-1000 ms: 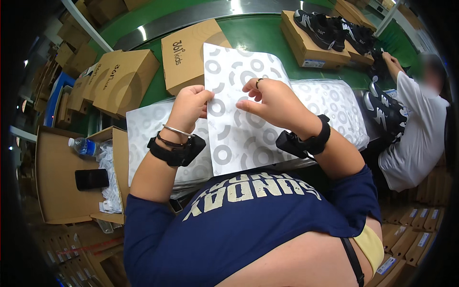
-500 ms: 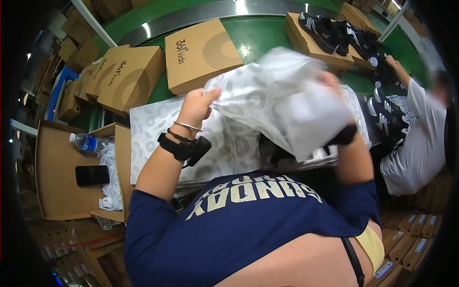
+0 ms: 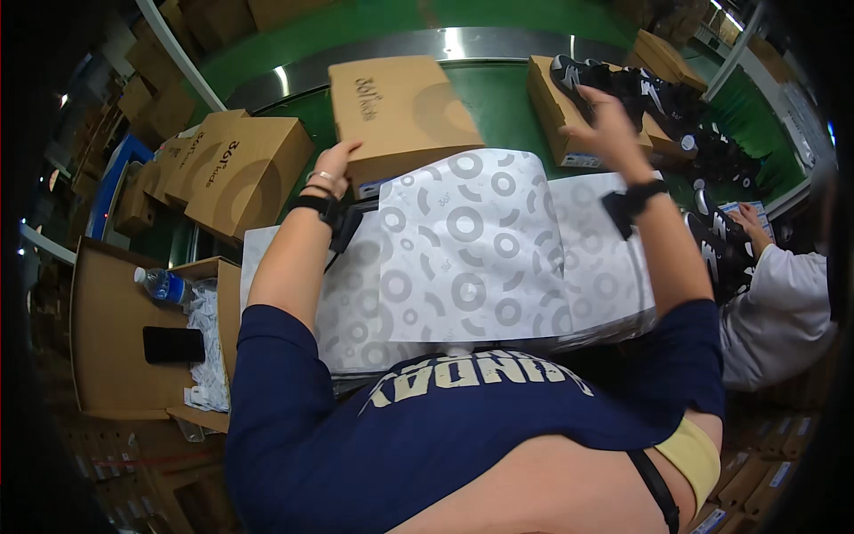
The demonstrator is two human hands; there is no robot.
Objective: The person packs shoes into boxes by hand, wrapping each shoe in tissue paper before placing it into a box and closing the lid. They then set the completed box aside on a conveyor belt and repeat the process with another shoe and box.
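Observation:
My left hand point(image 3: 334, 164) grips the near left corner of a closed brown cardboard shoe box point(image 3: 414, 98), fingers over its edge. My right hand point(image 3: 611, 132) is raised with its fingers apart, holding nothing, just in front of a pair of black sneakers with white trim point(image 3: 576, 80). Those sneakers rest on another brown shoe box point(image 3: 550, 111). Between my forearms a white sheet of wrapping paper point(image 3: 471, 258) with grey rings and arcs lies spread over a stack of similar sheets point(image 3: 605, 258).
More shoe boxes point(image 3: 249, 173) stand at the left. An open carton point(image 3: 111, 338) there holds a water bottle point(image 3: 163, 286), a black phone point(image 3: 173, 345) and small white packets point(image 3: 207, 347). At the right, a co-worker's hand point(image 3: 752, 222) is beside more black sneakers point(image 3: 719, 245).
Both hands have let go of the wrapping paper, which now lies flat. My left hand has taken hold of the shoe box, which has shifted right. My right hand has moved toward the sneakers.

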